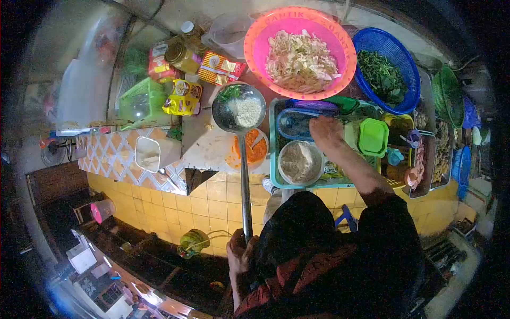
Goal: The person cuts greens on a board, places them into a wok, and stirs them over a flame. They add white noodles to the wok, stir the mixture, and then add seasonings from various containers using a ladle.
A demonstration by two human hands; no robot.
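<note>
My left hand (241, 249) is wrapped round the handle of a long metal ladle (245, 175). The ladle's bowl holds white powder (247, 112) and chopped green leaves (230, 94). My right hand (325, 131) reaches over the teal tray (274, 159), at the right end of a blue-rimmed clear container (294, 125); its fingers are too blurred to make out. Just below sits a round tub of pale powder (301, 162). Under the ladle, to its right, is a bowl of orange paste (258, 149) with a spoon in it.
Shredded vegetables fill a pink basin (255, 40) at the back, beside a blue basket (414, 80) of greens. A lime green container (373, 137) stands right of my forearm. Packets (183, 98) and jars (182, 57) are at the back left; a white tub (154, 154) is left.
</note>
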